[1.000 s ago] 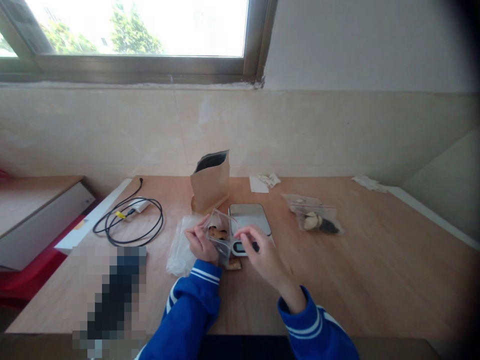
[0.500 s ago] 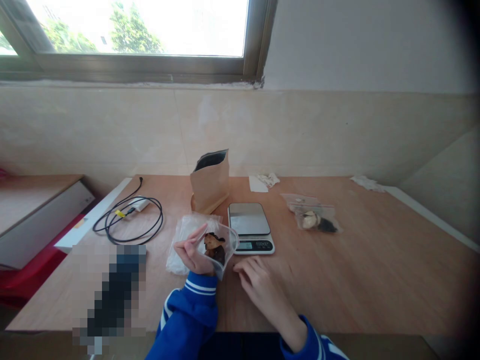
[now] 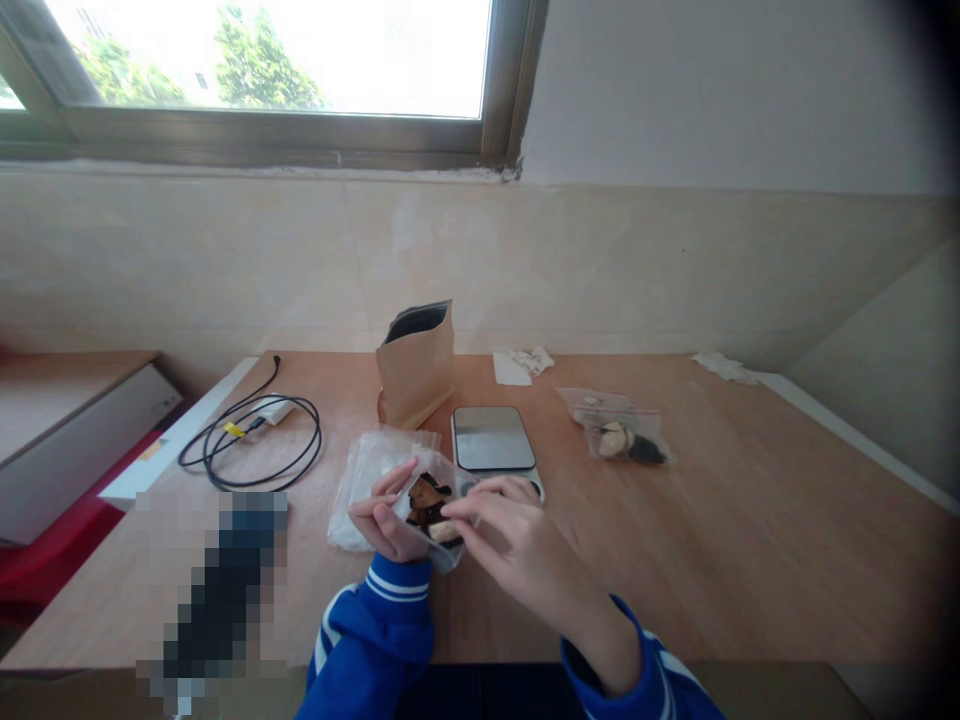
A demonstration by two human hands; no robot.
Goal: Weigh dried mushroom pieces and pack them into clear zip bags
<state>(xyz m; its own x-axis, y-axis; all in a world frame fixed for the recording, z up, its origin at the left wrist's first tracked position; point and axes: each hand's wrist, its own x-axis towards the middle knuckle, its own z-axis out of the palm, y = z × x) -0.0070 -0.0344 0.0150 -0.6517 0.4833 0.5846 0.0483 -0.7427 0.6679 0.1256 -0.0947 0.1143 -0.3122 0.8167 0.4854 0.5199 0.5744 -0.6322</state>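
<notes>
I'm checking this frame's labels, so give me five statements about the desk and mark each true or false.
1. The left hand holds a clear bag with dark pieces inside. True.
2. The right hand rests flat on the table, away from the bag. False: its fingertips are at the bag's mouth, pinching a pale piece.
3. The paper pouch stands upright with its top open. True.
4. A filled bag sits on the scale. False: the scale's platform is bare; the second filled bag lies on the table to its right.
5. A coiled black cable lies left of the pouch. True.
</notes>
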